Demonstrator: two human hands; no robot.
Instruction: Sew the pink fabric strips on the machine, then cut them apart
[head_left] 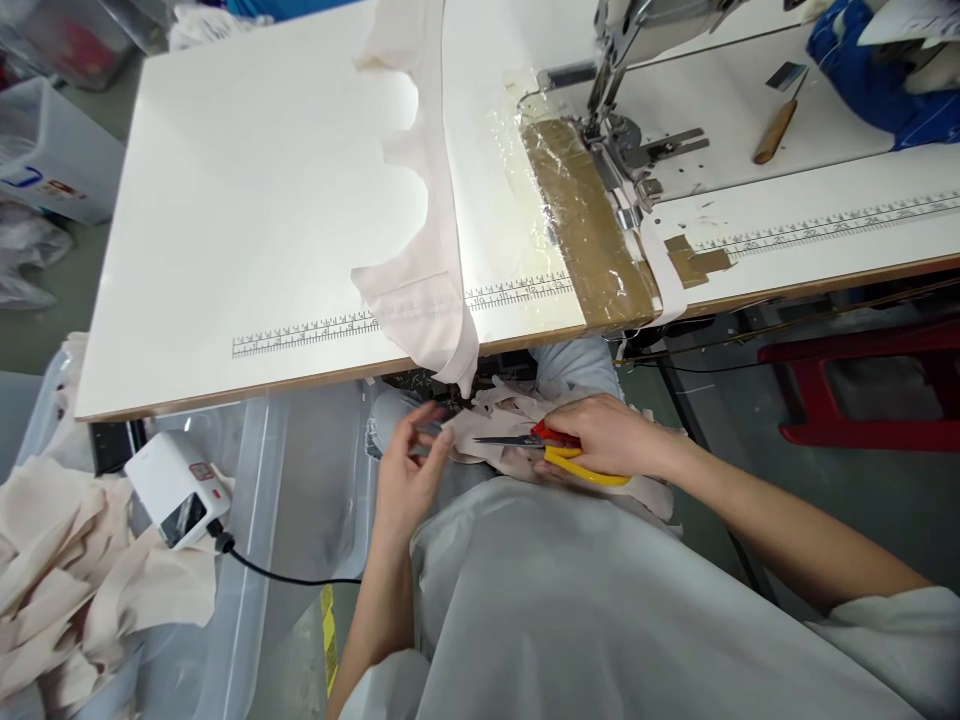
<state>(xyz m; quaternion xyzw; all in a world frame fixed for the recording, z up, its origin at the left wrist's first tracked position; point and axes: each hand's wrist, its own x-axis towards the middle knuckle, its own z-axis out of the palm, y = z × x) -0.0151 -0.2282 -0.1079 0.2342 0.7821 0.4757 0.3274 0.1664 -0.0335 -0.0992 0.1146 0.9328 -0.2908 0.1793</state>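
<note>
My right hand [611,435] grips scissors [574,455] with red and yellow handles. Their dark blades point left across pale pink fabric pieces [495,425] heaped on my lap. My left hand [411,465] is at the left edge of this fabric, with thumb and fingers closing on the edge of a piece; the fingertips are slightly blurred. Just above the hands, a long pale pink fabric strip [420,250] with scalloped cutouts lies on the white table [247,190] and droops over its front edge.
The sewing machine [619,130] stands at the right, a pale band [664,275] hanging from its foot. A wooden-handled awl [776,130] lies behind it. At left, a plastic bin [259,560] holds fabric and a white cabled device [176,485]. A red stool [862,435] is at right.
</note>
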